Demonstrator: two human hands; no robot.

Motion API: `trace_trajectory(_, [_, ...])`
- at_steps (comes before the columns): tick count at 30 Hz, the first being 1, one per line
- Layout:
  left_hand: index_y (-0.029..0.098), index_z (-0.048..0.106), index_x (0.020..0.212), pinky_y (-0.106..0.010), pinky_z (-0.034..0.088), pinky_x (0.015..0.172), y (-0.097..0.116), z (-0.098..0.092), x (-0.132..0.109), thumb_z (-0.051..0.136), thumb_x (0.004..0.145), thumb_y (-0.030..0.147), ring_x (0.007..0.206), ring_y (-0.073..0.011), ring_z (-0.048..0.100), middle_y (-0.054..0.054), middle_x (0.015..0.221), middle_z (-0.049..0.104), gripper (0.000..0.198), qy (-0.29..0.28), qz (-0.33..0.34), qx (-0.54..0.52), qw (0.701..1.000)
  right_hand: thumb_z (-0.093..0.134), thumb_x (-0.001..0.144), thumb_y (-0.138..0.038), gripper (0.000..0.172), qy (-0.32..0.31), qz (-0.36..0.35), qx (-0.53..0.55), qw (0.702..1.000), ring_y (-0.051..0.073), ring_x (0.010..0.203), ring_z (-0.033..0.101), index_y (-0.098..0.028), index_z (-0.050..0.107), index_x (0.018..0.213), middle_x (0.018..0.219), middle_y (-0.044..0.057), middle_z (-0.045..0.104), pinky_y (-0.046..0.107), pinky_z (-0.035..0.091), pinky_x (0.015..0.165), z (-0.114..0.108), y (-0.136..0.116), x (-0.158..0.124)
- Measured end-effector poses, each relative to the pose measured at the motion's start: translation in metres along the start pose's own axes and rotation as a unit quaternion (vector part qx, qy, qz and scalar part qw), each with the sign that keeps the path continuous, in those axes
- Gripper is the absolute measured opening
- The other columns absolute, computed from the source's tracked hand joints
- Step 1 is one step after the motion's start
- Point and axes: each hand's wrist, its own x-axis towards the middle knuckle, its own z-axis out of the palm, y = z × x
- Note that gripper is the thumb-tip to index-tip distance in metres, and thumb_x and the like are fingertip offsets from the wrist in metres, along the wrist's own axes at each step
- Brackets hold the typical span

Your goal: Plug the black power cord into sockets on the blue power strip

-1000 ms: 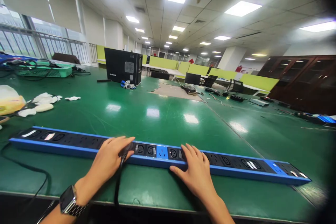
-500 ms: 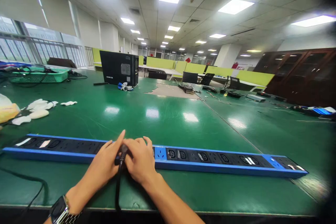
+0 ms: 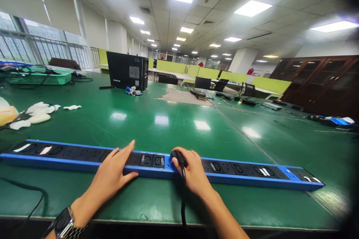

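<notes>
A long blue and black power strip (image 3: 131, 171) lies across the near part of the green table, its sockets facing up. Over its left half rests my left hand (image 3: 113, 168), fingers stretched and thumb apart, holding nothing. My right hand (image 3: 193, 168) grips a black power plug (image 3: 178, 157) above the blue socket section near the strip's middle. From the plug a black cord (image 3: 183, 201) runs down over the table's near edge. Whether the plug's pins sit in a socket is hidden.
A black computer case (image 3: 127, 70) stands at the back, gloves (image 3: 134, 90) beside it. At the left are a green basket (image 3: 56, 78) of cables and white scraps (image 3: 42, 109). Another cord (image 3: 42, 190) lies front left. Electronic parts (image 3: 199, 94) lie at the back of the green table (image 3: 157, 130).
My right hand has moved right along the strip, carrying the plug away from my left hand. The left hand stays in place with its thumb now spread. Two sockets between them are uncovered.
</notes>
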Motion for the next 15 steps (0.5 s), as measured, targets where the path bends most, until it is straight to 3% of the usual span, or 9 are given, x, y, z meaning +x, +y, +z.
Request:
trace_trajectory(5, [0.024,0.023,0.151,-0.049,0.04,0.108,-0.001,0.002,0.0,0.063,0.084,0.039,0.124,-0.0274,0.056,-0.01,0.142,0.053,0.08,-0.004,0.004,-0.005,1.0,0.053,0.09,-0.033,0.025,-0.042,-0.011,-0.033,0.999,0.021,0.102,0.06,-0.026,0.059,0.112,0.108,0.004,0.069,0.049,0.035,0.102,0.001,-0.017,-0.001])
trace_trajectory(10, [0.023,0.033,0.147,-0.053,0.037,0.109,0.001,-0.003,0.003,0.064,0.082,0.046,0.125,-0.03,0.055,-0.01,0.14,0.055,0.076,-0.021,-0.02,-0.03,0.999,0.053,0.088,-0.027,0.033,-0.045,-0.017,-0.071,0.996,0.023,0.115,0.056,-0.025,0.058,0.121,0.119,0.007,0.067,0.052,0.029,0.108,0.005,-0.023,-0.008])
trace_trajectory(15, [0.025,0.046,0.139,-0.06,0.029,0.111,0.025,-0.003,0.011,0.061,0.085,0.042,0.13,-0.0315,0.049,-0.009,0.138,0.057,0.058,-0.051,-0.028,-0.08,0.995,0.067,0.078,-0.041,0.069,-0.072,0.006,-0.097,0.993,0.024,0.123,0.053,-0.023,0.043,0.14,0.132,0.009,0.06,0.057,0.019,0.114,-0.007,-0.013,-0.008])
